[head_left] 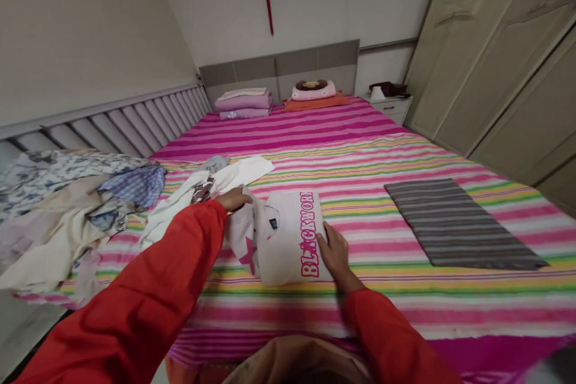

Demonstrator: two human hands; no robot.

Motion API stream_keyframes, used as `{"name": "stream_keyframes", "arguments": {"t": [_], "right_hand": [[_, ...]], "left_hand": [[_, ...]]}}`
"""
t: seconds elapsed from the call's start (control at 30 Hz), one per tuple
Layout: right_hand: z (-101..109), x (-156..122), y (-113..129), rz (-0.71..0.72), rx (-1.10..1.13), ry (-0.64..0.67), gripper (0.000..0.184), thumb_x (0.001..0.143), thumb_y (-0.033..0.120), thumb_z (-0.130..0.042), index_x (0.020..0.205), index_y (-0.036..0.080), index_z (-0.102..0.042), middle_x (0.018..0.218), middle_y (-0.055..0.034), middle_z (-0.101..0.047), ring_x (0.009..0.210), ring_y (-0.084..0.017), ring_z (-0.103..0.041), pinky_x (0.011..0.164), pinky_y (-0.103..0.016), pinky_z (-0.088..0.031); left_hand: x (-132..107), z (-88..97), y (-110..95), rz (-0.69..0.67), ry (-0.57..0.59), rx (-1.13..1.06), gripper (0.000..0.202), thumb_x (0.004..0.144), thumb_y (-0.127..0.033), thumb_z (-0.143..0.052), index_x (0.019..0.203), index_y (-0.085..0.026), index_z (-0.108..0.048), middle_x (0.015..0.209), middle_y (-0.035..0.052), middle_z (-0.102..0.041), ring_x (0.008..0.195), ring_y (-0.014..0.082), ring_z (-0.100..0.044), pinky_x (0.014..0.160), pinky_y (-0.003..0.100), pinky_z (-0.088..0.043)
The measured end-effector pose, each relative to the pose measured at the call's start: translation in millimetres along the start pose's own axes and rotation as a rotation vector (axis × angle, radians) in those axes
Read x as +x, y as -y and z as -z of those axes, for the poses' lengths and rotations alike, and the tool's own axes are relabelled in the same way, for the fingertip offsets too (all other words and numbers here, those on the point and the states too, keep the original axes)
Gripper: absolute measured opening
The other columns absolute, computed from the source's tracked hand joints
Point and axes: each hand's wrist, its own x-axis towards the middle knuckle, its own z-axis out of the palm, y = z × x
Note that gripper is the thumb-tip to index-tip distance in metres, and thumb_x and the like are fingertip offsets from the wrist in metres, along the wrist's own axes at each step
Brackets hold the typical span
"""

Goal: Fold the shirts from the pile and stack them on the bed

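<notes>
A white T-shirt (288,252) with pink "BLACKWORK"-like lettering lies partly folded on the striped bedspread in front of me. Its neckline with a dark label faces up, and a pink star shows on the left part. My left hand (234,199) is closed on the bunched fabric at the shirt's upper left. At the right edge, beside the lettering, my right hand (335,252) holds the cloth, with the thumb over it and the other fingers along the edge. Some fingertips of both hands are hidden.
Loose clothes (67,210) are heaped at the left, and white garments (243,174) lie just beyond my left hand. A folded grey striped cloth (459,222) lies to the right. Folded bedding (245,102) and a pink pillow (314,91) rest near the headboard (315,60).
</notes>
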Motion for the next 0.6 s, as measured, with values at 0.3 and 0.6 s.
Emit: {"name": "stream_keyframes", "arguments": {"t": [0.3,0.6], "right_hand": [[-8,2,-8,0.005,0.056,-0.004,0.052,0.097,0.041,-0.032,0.137,0.016,-0.053,0.135,-0.0116,-0.06,0.126,-0.022,-0.052,0.108,-0.04,-0.036],[-9,1,-8,0.012,0.056,-0.025,0.052,0.098,0.042,-0.03,0.138,0.019,-0.053,0.134,-0.0113,-0.06,0.124,-0.023,-0.053,0.106,-0.042,-0.037]], "left_hand": [[-20,-145.8,-96,-0.124,0.168,0.236,0.04,0.075,-0.019,-0.057,0.114,-0.008,-0.06,0.118,0.0202,-0.067,0.111,0.0301,-0.062,0.09,0.037,-0.046],[-23,-193.3,-90,-0.091,0.298,0.14,0.055,0.074,-0.041,-0.065,0.123,-0.015,-0.056,0.114,0.0216,-0.068,0.11,0.0343,-0.064,0.091,0.046,-0.047]]}}
